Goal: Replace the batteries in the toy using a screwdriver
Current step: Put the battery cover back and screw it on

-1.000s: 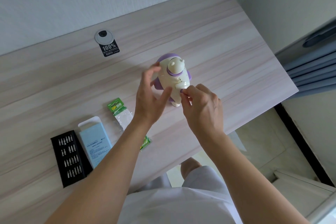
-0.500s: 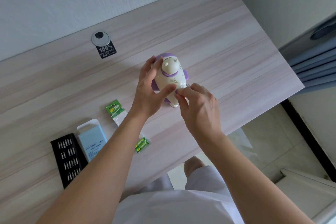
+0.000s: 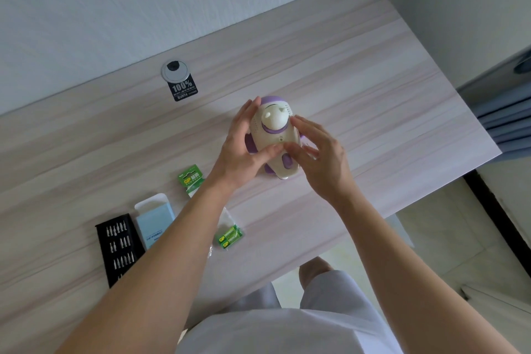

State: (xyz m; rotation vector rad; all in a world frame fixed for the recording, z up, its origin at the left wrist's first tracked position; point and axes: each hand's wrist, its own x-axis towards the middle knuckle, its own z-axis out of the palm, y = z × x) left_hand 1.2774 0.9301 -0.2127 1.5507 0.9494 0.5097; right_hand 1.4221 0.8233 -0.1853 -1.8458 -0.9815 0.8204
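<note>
A cream and purple toy [image 3: 273, 135] stands upright on the wooden table [image 3: 373, 100], near the middle. My left hand [image 3: 241, 149] holds its left side, fingers along the body and thumb pressed on the front. My right hand [image 3: 319, 158] is at the toy's right side with fingers spread; its index finger touches the upper body and its thumb meets the front next to my left thumb. Two green batteries [image 3: 230, 236] lie by my left forearm. A black tray of screwdriver bits [image 3: 117, 247] sits at the near left. No screwdriver handle shows.
A green battery pack card [image 3: 191, 178] and a pale blue box [image 3: 155, 221] lie left of my left arm. A round cable grommet [image 3: 174, 69] and a black sticker [image 3: 184, 89] are at the back. The table's near edge runs just behind my right wrist.
My right hand has let go of its pinch at the toy's front and spread its fingers over the right side. My left hand stays on the toy.
</note>
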